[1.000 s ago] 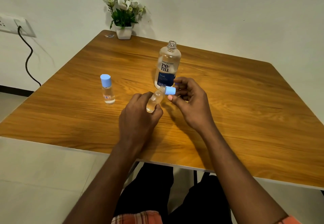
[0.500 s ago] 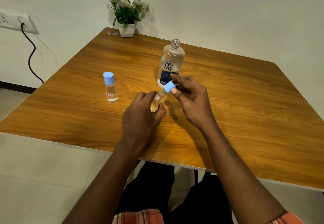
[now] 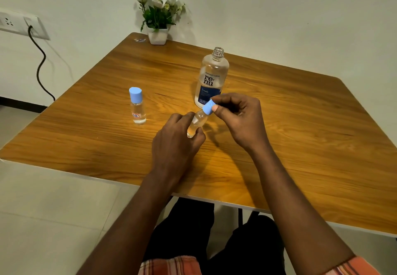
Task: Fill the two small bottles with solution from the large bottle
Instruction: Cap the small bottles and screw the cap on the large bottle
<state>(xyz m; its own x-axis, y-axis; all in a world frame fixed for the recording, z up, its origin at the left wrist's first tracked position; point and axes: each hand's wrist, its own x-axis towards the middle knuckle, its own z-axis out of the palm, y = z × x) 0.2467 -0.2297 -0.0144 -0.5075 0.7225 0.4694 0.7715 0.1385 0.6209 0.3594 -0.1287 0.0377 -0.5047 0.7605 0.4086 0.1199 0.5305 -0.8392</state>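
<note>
My left hand [image 3: 176, 143] grips a small clear bottle [image 3: 196, 123] around its lower body, tilted with its neck up and to the right. My right hand [image 3: 238, 117] pinches that bottle's light blue cap [image 3: 208, 107] between thumb and fingers, the cap sitting on the neck. A second small bottle [image 3: 137, 108] with a blue cap stands upright on the wooden table [image 3: 300, 124] to the left, holding clear liquid. The large clear bottle [image 3: 211, 77] with a dark blue label stands uncapped just behind my hands.
A white pot of flowers [image 3: 158, 12] sits at the table's far corner, with a small clear object [image 3: 139, 40] beside it. A wall socket with a black cable [image 3: 39, 66] is at the left. The table's near edge runs just in front of my knees.
The small bottle has tipped a little more upright in my left hand. My right hand's fingers have shifted around the cap while staying on it.
</note>
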